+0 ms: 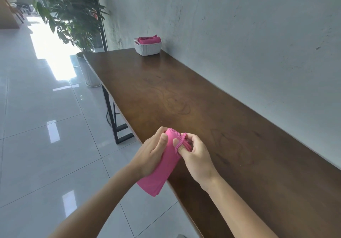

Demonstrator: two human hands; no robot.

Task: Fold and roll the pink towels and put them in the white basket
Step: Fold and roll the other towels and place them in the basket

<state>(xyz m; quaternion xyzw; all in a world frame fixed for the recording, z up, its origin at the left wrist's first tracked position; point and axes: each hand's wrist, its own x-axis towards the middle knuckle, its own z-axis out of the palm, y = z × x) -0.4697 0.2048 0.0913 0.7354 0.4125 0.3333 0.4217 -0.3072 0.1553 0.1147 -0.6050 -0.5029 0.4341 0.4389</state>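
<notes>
Head view, left to right: a potted plant (73, 12) stands on the tiled floor past the far end of the wooden table (230, 145). My left hand (153, 154) is wrapped round the folded pink towel (162, 167), thumb pressed on its upper face, with the loose tail hanging below my palm, off the table's near edge. My right hand (193, 151) pinches the towel's top end, where the hemmed edges bunch over my fingertips; I judge this to be the start of the roll.

To do it well, I should square those edges before turning, keep the first turn tight, and let the left hand feed the tail evenly so the roll does not cone. Working on the tabletop rather than in the air would help.

The white basket (147, 48) sits at the far end against the wall, well apart from my hands, with rolled pink towels (149, 39) already inside.
</notes>
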